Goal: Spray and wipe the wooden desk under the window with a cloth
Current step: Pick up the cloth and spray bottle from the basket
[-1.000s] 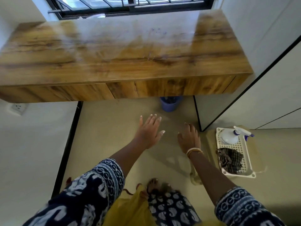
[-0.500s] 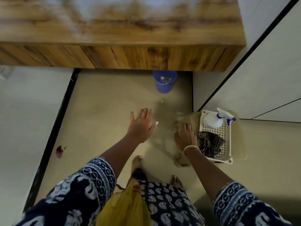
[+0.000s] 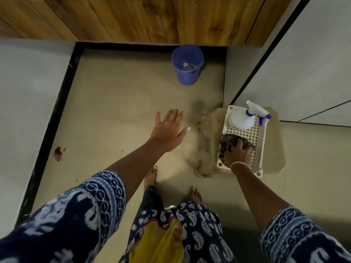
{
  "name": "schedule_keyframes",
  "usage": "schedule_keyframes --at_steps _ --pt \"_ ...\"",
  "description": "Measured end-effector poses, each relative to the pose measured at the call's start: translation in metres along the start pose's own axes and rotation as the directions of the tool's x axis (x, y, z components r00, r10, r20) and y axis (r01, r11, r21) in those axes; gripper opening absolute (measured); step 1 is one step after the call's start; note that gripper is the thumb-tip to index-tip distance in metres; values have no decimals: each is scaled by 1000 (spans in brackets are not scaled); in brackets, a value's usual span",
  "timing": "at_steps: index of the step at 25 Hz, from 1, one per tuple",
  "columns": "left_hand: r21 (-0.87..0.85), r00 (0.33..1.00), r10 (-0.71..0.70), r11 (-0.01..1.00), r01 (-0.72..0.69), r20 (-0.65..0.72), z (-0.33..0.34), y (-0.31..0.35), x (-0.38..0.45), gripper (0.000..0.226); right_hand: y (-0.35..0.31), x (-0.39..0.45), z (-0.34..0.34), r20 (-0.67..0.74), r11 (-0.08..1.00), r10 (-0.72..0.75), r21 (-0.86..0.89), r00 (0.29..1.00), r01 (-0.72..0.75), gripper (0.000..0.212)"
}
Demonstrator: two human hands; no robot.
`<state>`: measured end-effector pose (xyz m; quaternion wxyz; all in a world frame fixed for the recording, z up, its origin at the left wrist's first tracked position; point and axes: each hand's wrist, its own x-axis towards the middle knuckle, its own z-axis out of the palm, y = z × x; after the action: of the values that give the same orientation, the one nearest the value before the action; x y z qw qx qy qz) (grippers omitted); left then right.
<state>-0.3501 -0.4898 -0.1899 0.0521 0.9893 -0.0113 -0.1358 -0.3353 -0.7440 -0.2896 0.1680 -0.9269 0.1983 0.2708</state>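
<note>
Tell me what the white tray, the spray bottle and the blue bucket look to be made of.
White tray: moulded plastic, judging by its grid-perforated floor and rounded corners.
Spray bottle: translucent, matte white plastic body, with a white and blue trigger head that also looks plastic.
Blue bucket: smooth, slightly glossy plastic of one even colour.

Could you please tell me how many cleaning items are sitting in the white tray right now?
2. The spray bottle stands at the far end of the white tray; the dark cloth lies at the near end, under the right hand. The hand may hide something smaller.
</note>
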Motion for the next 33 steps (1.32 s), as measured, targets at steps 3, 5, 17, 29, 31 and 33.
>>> schedule_keyframes --at_steps 3,5,17,29,31,33 --pt "-148 993 -103 983 110 58 6 19 10 62 2 14 7 18 986 92 138 996 -94 88" --pt "-226 982 -149 959 172 113 8 28 8 58 4 16 8 13 984 113 139 993 -114 87" --pt "-692 778 -130 385 611 614 -45 31 15 72 -79 -53 -59 137 600 -260 799 956 49 44" --pt "-783 752 -275 -3 623 599 -35 -28 38 57 -105 -8 -51 212 156 190 958 959 -243 12" --pt "-785 756 -265 -7 620 599 -32 -32 43 55 -98 13 -58 152 219 264 952 952 -212 23" --pt "-789 757 -265 -22 614 597 -31 -35 48 55 -96 35 -63 137 274 319 934 938 -230 49"
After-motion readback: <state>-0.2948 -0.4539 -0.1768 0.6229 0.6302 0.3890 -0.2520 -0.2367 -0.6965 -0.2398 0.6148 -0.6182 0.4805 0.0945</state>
